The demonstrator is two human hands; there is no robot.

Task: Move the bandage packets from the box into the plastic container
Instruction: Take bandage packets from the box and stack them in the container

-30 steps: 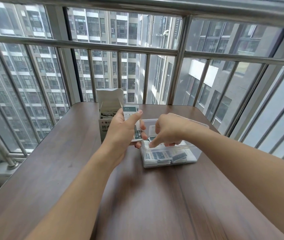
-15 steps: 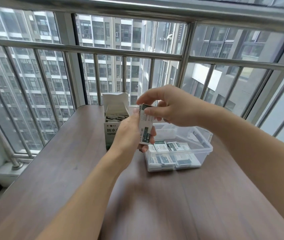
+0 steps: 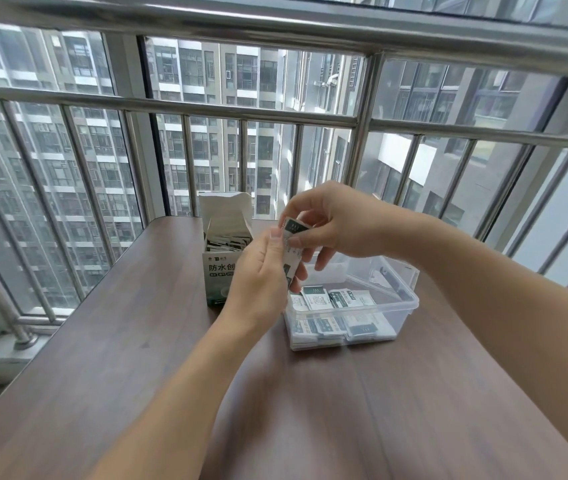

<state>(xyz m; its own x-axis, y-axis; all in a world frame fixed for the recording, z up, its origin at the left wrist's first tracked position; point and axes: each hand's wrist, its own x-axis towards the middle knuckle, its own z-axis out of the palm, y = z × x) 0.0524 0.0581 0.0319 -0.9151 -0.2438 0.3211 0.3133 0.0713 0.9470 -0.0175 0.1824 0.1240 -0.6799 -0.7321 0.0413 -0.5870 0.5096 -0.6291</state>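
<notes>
The dark wood-grain surface (image 3: pixel 137 358) carries everything near its far edge. The clear plastic container (image 3: pixel 403 299) sits right of centre, lidless, so packets drop straight in; several white-and-green bandage packets (image 3: pixel 331 299) already lie inside. Just left stands the white cardboard box (image 3: pixel 218 271), flap up, more packets visible. The left hand (image 3: pixel 258 282) grips a small stack of packets (image 3: pixel 291 251) upright above the container's near-left corner, and the right hand (image 3: pixel 338 223) pinches its top, probably to peel one off.

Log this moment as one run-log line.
left hand: holds packet stack | right hand: pinches top packet | box: open, packets inside | plastic container: partly filled
</notes>
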